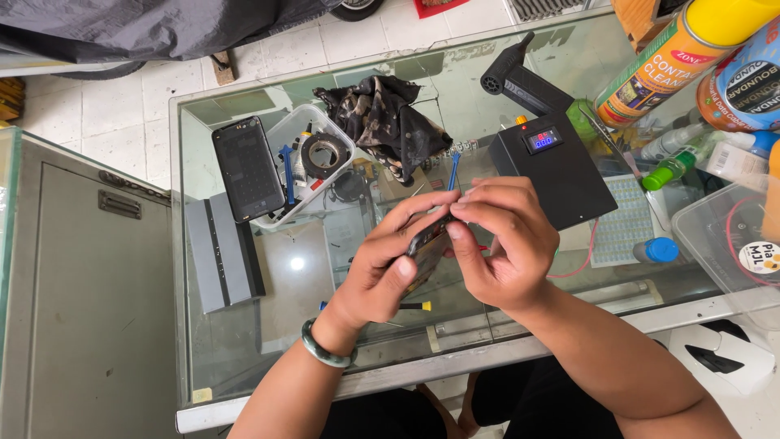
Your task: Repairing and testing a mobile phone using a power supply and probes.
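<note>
Cluttered glass table [244, 341], bare near its front edge; both hands' fingers pinch a small dark device [426, 248].

Head camera looks steeply down, close over the glass table [244, 358].

The table [244, 341] has a smooth, glossy glass top that reflects light, edged in pale metal. On it, a phone [248, 168] shows a dark, glossy glass face. The tub [286, 130] beside it is clear, thin plastic, and the tape roll [325, 153] inside looks matt black. The rag [382, 122] is crumpled cloth, dark and mottled. The black box [561, 175] has a matt plastic or painted casing with a small glossy display. The spray can [674, 57] looks like glossy printed metal with a smooth yellow plastic cap. The bracelet [325, 349] on the left wrist is polished, stone-like green. The floor [122, 106] is pale, smooth tile.
</note>
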